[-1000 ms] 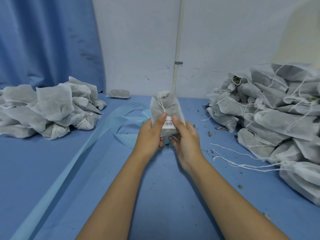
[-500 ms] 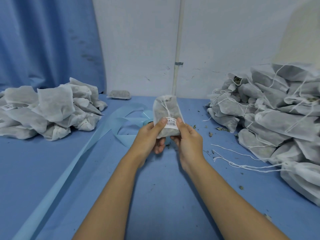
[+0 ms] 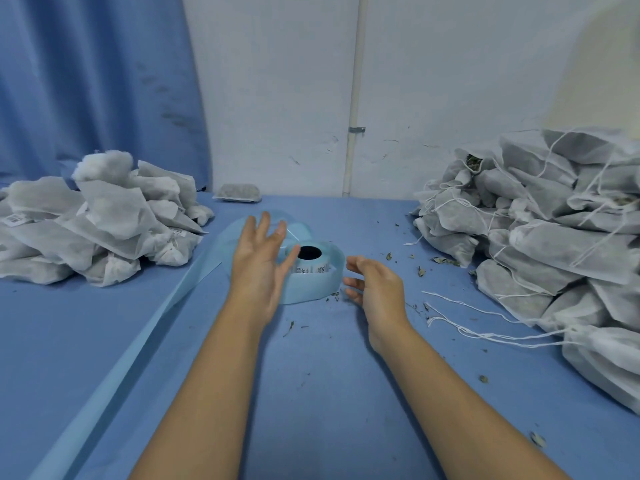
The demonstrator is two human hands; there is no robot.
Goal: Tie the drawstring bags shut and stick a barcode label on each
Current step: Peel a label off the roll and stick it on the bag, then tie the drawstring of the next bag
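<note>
My left hand (image 3: 261,261) hangs above the blue table with its fingers spread and holds nothing. My right hand (image 3: 375,289) is beside it, fingers loosely curled, empty. Between and just behind them stands a roll of barcode labels (image 3: 311,263) wrapped in light blue backing tape. A blurred white drawstring bag (image 3: 104,166) is in the air over the top of the left pile of labelled bags (image 3: 100,223). A pile of untied bags (image 3: 540,230) with loose white strings lies at the right.
Light blue backing tape (image 3: 138,344) trails from the roll down to the lower left edge. One flat bag (image 3: 238,192) lies by the back wall. Dried herb crumbs are scattered near the right pile. A blue curtain hangs at the back left.
Both hands have let go of the labelled bag they held upright. The bag has flown left to the top of the left pile. The label roll is now uncovered.
</note>
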